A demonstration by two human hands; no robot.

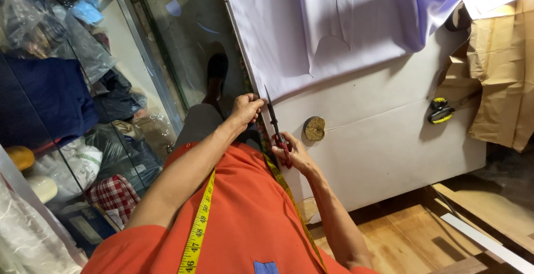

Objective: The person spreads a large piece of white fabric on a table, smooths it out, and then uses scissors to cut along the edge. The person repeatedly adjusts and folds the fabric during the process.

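My right hand grips the red handles of a pair of scissors, its dark blades pointing toward the edge of the pale lilac fabric spread on the white table. My left hand pinches the fabric's edge at the table's side, just left of the blades. A yellow measuring tape hangs around my neck over my orange shirt.
A round tan disc and a yellow-black tool lie on the table. Brown paper sits at the right. A glass cabinet with folded clothes stands left. Wooden floor and a metal ruler show below.
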